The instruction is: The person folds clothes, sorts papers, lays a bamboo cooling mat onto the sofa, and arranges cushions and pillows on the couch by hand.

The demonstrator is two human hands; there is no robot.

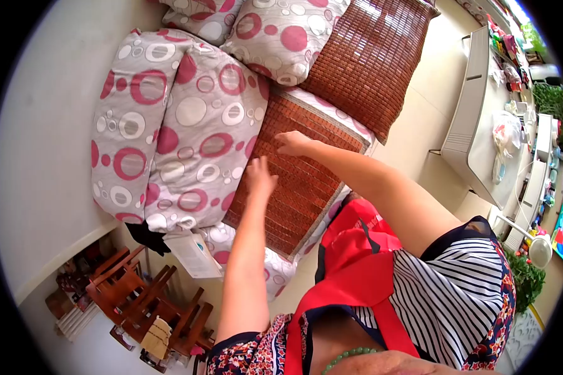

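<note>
My left hand (261, 178) is over the left part of a brown woven mat (294, 181), near the edge of a folded quilt (197, 131) with pink and white circles. Its fingers are apart and slightly blurred, and nothing shows in them. Farther right, my right hand (292, 144) reaches over the upper middle of the same mat, fingers spread and empty. Whether either hand touches the mat I cannot tell. Beyond the hands lie a circle-patterned pillow (281, 37) and a darker brown beaded mat cover (369, 56).
Wooden chairs (128, 287) stand at the lower left, beside a white booklet or box (194, 255) at the bed's edge. At the right is a white cabinet (472, 125) with a plastic bag (505, 134) on top. A white fan-like object (540, 251) stands nearby.
</note>
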